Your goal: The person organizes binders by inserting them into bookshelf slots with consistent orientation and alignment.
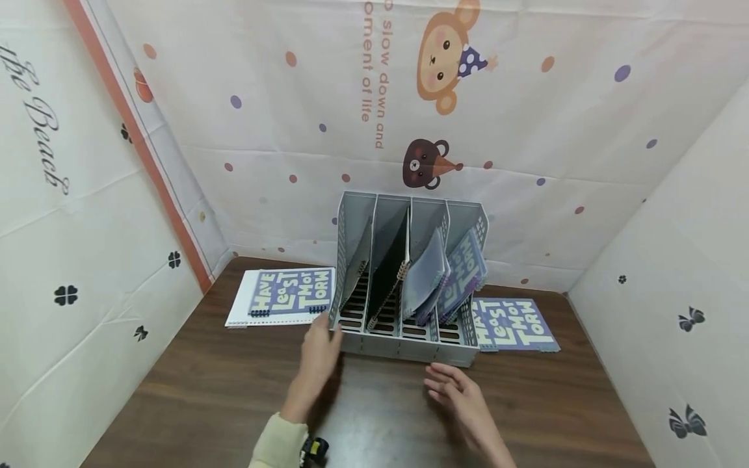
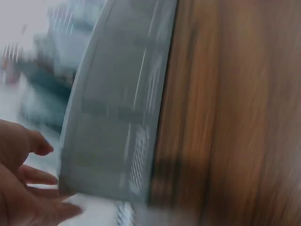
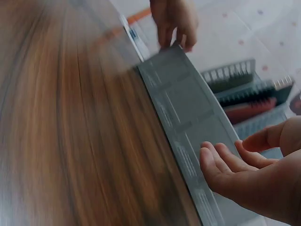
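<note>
A grey file organizer (image 1: 409,351) with upright dividers stands near the back of the wooden table. In its compartments lean spiral notebooks: a greyish one (image 1: 355,268) at the left, a black one (image 1: 391,279), translucent-covered ones (image 1: 424,276), and a blue-purple lettered one (image 1: 465,276) at the right. My left hand (image 1: 318,354) is at the organizer's front left corner, fingers loosely bent along the outside; blur in the left wrist view hides exact contact. Before the front panel's right part, my right hand (image 1: 462,400) hovers with relaxed fingers, holding nothing.
Left of the organizer, a lettered notebook (image 1: 290,292) lies on a white spiral notebook (image 1: 238,311). More lettered notebooks (image 1: 517,325) lie at the right, partly behind the organizer. Printed cloth walls (image 1: 281,214) border the table's back and sides.
</note>
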A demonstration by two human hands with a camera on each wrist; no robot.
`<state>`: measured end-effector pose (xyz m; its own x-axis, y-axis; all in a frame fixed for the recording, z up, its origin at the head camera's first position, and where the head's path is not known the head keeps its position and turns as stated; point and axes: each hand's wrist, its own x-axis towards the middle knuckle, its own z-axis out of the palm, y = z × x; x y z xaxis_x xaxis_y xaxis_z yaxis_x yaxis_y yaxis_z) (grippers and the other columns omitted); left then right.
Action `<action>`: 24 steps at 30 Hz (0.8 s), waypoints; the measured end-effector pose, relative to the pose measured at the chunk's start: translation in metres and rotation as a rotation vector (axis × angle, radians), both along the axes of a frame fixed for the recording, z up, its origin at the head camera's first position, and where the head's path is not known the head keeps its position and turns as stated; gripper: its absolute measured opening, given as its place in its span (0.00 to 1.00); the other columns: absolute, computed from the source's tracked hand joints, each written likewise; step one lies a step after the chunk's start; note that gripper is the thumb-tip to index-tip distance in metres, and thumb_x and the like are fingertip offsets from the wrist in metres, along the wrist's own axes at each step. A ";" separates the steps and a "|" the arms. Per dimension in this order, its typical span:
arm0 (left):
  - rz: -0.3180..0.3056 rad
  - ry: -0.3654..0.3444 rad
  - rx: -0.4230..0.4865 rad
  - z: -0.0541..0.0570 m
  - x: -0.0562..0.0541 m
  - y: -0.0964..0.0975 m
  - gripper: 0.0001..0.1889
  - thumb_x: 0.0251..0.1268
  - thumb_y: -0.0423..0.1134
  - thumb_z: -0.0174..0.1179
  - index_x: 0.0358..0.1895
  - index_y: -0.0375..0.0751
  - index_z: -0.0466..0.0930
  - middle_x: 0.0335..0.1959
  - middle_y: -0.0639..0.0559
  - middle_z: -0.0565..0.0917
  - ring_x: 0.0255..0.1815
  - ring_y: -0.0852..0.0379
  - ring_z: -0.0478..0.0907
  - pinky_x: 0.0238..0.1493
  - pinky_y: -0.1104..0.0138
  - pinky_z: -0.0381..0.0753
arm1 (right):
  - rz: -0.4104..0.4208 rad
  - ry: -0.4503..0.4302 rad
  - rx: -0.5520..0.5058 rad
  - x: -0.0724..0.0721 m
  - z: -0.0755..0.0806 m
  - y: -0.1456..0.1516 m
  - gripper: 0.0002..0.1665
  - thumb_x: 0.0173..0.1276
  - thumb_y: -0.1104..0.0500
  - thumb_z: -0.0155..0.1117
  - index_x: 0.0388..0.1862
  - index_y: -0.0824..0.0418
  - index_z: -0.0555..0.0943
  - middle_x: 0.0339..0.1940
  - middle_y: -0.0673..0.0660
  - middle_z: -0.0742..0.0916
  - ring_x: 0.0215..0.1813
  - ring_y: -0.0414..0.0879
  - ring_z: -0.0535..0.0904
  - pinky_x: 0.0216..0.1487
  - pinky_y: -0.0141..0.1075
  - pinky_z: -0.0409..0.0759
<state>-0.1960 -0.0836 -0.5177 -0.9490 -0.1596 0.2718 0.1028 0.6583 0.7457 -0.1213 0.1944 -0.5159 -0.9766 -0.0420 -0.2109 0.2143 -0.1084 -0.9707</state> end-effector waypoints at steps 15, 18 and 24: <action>-0.732 0.263 -0.693 0.001 0.052 0.154 0.29 0.65 0.41 0.65 0.70 0.43 0.74 0.70 0.48 0.75 0.67 0.56 0.75 0.62 0.70 0.75 | -0.144 -0.082 0.208 0.022 -0.011 0.084 0.28 0.79 0.71 0.39 0.75 0.78 0.58 0.71 0.74 0.73 0.49 0.32 0.84 0.52 0.33 0.83; -0.813 0.251 -0.776 -0.012 0.053 0.172 0.28 0.68 0.44 0.63 0.70 0.44 0.74 0.69 0.51 0.75 0.68 0.59 0.73 0.63 0.74 0.72 | -0.129 -0.154 0.208 0.021 -0.017 0.092 0.29 0.81 0.68 0.37 0.78 0.76 0.54 0.74 0.74 0.68 0.46 0.27 0.81 0.52 0.32 0.83; -0.895 0.221 -0.816 -0.021 0.046 0.208 0.28 0.73 0.45 0.60 0.73 0.42 0.69 0.72 0.52 0.71 0.74 0.57 0.67 0.72 0.72 0.61 | -0.160 -0.229 0.147 0.021 -0.022 0.102 0.31 0.82 0.65 0.36 0.80 0.73 0.50 0.79 0.72 0.60 0.46 0.24 0.79 0.55 0.34 0.81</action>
